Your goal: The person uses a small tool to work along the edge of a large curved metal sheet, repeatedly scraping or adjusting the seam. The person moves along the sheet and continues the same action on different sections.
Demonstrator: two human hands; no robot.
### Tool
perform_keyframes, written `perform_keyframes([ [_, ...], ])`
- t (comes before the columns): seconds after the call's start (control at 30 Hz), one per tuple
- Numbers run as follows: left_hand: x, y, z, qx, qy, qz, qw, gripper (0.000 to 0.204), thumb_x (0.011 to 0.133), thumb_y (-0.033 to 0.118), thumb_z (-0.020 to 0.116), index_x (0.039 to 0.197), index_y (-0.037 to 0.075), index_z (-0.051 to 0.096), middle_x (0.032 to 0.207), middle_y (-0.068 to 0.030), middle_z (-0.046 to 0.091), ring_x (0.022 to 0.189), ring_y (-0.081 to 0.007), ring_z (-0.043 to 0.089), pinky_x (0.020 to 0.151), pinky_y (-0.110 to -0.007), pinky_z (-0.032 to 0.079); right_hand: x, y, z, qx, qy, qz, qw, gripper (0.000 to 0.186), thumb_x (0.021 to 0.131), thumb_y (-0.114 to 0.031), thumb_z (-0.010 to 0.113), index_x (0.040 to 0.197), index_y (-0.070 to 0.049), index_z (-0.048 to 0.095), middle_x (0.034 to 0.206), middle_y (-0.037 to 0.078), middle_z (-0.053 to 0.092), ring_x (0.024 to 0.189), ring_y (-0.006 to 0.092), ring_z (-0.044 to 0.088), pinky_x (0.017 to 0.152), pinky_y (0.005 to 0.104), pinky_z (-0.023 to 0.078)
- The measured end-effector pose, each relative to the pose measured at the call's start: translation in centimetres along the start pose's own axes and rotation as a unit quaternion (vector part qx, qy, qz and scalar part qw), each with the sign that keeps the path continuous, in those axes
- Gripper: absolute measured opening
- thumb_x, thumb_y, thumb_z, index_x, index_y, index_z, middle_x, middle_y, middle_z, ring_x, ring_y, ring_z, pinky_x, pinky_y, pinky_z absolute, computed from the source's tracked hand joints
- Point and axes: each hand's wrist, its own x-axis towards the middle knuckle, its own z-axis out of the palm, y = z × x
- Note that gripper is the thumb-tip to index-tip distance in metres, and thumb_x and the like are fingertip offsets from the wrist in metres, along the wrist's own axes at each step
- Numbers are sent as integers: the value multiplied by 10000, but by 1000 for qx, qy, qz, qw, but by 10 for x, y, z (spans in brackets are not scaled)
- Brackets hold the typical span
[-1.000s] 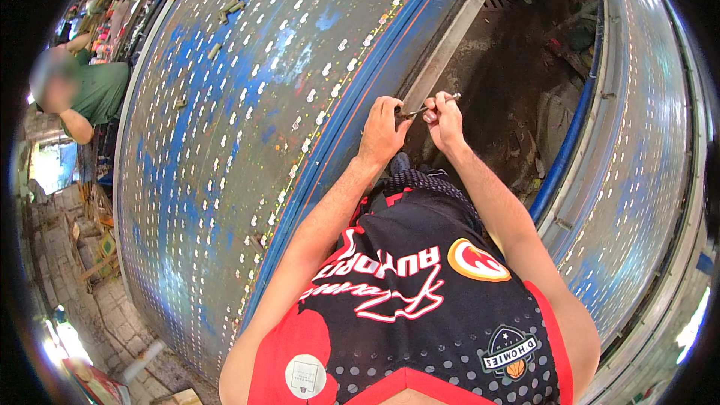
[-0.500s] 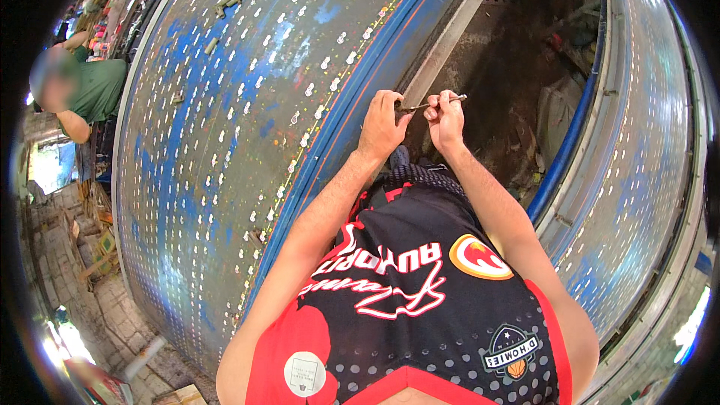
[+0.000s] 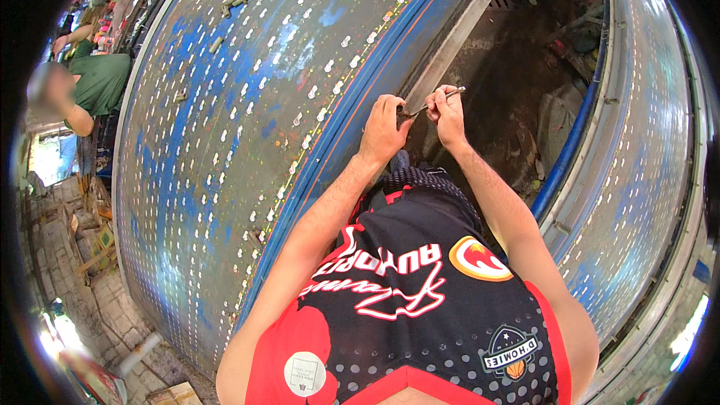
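Observation:
My left hand (image 3: 382,133) is closed by the near edge of the long table, pinching a small dark piece (image 3: 403,115) between thumb and fingers. Most of that piece is covered by the fingers, so its kind does not show. To its right, my right hand (image 3: 448,117) grips a thin metal hand tool (image 3: 456,91). One end of the tool juts out past the right fingers, and its narrow tip reaches the dark piece. Both hands are held close together in front of my body.
A long blue-grey table (image 3: 247,157) bears rows of small white shapes. Several short olive cylinders, one of them here (image 3: 216,45), lie on it. Right of my hands is a dark gap with a blue pipe (image 3: 574,135), then another table (image 3: 637,142). A person in green (image 3: 101,82) is at far left.
The tool in my right hand has tilted more steeply, its outer end rising slightly. My left hand keeps its pinch on the dark piece. The person in green has shifted a little.

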Motion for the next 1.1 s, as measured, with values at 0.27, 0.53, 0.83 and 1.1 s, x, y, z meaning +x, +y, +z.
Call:
perform_keyframes([
  [0.27, 1, 0, 0, 0, 1, 8, 1000, 499, 817, 20, 854, 1227, 17, 570, 1206, -209, 597, 1151, -428, 612, 976, -473, 517, 4, -24, 9, -260, -121, -54, 957, 158, 1170, -213, 472, 1163, -55, 463, 888, 40, 599, 783, 123, 563, 716, 307, 486],
  [0.53, 1, -1, 2, -3, 0, 3, 1000, 507, 820, 25, 856, 1232, 19, 560, 1192, -212, 592, 1145, -432, 611, 968, -488, 516, 8, -45, 16, -387, -233, -84, 888, 173, 1140, -182, 515, 1187, -18, 487, 921, 102, 625, 864, 234, 648, 827, 401, 539],
  [0.83, 0, -2, 3, 0, 1, 6, 1000, 515, 822, 25, 854, 1243, 23, 557, 1202, -212, 589, 1151, -440, 604, 967, -491, 517, 15, -40, 10, -325, -203, -45, 922, 181, 1141, -189, 524, 1248, -50, 479, 950, 61, 612, 858, 160, 600, 771, 352, 511],
  [1.1, -1, -3, 3, -8, 4, -5, 1000, 528, 800, -4, 847, 1245, 30, 563, 1198, -204, 589, 1129, -421, 624, 953, -469, 533, 24, -45, 10, -209, -191, 55, 957, 182, 1165, -214, 492, 1290, -87, 457, 906, -16, 567, 770, 66, 490, 691, 245, 429],
])
